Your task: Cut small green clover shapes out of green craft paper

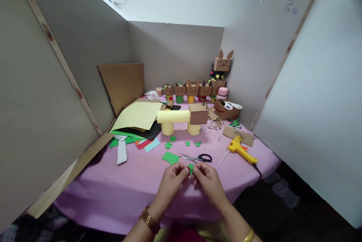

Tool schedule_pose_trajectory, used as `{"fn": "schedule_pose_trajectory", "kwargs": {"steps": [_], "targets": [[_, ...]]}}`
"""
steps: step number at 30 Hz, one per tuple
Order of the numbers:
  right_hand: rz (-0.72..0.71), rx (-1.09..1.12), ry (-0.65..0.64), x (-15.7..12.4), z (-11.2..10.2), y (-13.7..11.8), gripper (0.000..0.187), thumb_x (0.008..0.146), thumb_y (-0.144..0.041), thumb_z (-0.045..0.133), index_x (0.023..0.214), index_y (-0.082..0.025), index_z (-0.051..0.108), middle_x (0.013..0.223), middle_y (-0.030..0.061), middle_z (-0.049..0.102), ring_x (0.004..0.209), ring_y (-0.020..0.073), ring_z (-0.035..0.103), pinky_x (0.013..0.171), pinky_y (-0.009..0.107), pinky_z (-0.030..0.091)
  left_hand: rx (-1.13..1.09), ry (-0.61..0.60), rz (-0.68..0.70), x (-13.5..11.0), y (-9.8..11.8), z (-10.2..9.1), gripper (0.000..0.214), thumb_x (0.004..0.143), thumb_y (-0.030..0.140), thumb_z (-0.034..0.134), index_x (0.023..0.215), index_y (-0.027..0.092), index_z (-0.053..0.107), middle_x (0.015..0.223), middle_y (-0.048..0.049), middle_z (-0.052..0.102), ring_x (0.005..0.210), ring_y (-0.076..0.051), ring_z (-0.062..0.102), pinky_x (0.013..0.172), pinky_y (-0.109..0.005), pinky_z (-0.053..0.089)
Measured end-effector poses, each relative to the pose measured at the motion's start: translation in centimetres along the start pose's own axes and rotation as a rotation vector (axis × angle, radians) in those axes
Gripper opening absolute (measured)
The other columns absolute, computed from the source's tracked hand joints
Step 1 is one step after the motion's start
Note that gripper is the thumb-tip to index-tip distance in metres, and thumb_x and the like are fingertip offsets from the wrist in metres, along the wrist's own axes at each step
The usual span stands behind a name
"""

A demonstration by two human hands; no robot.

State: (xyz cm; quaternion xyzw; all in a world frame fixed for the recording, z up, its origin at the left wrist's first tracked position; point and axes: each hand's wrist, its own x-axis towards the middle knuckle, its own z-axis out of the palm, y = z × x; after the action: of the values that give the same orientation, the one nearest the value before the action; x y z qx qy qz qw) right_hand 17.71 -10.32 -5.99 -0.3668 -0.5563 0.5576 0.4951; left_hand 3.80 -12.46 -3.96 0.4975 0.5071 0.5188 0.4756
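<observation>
Between my two hands is a small green paper cutout (191,168), pinched at its edges over the near part of the table. My left hand (173,178) grips its left side, and my right hand (207,179) has its right side between thumb and fingers. Just beyond lie a green paper piece (170,157) and black-handled scissors (196,157), blades slightly apart. Further off, green flower-shaped cutouts (168,145) and a small green scrap (187,143) rest on the cloth. Behind them stands a figure of yellow paper tubes (174,116) with a brown cardboard box head (198,114).
A yellow glue gun (241,150) lies at right near a cardboard piece (237,136). Paper sheets (138,115) are stacked at left. Cardboard animal figures (192,90) line the back, beside a box (226,111) with white-handled scissors (233,105). Grey panels (175,53) enclose the pink-clothed table (135,193).
</observation>
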Motion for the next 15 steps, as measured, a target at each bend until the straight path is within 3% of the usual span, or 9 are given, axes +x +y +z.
{"fn": "schedule_pose_trajectory", "kwargs": {"steps": [10, 15], "targets": [[-0.023, -0.011, -0.013, 0.06, 0.11, 0.04, 0.038, 0.081, -0.051, 0.057, 0.067, -0.016, 0.055, 0.056, -0.0025, 0.057, 0.043, 0.0087, 0.049, 0.044, 0.020, 0.040, -0.008, -0.035, -0.024, -0.02, 0.47, -0.01, 0.028, 0.074, 0.042, 0.060, 0.061, 0.017, 0.056, 0.054, 0.0031, 0.054, 0.050, -0.011, 0.045, 0.048, -0.021, 0.031], [-0.035, -0.025, -0.051, 0.01, 0.16, 0.08, 0.031, 0.075, -0.044, 0.067, 0.067, -0.015, 0.060, 0.056, -0.0023, 0.057, 0.049, 0.0114, 0.051, 0.049, 0.022, 0.040, 0.004, -0.013, -0.013, -0.02, 0.22, 0.11, 0.030, 0.074, 0.042, 0.061, 0.059, 0.017, 0.053, 0.051, 0.0049, 0.049, 0.049, -0.011, 0.043, 0.049, -0.022, 0.031]]}}
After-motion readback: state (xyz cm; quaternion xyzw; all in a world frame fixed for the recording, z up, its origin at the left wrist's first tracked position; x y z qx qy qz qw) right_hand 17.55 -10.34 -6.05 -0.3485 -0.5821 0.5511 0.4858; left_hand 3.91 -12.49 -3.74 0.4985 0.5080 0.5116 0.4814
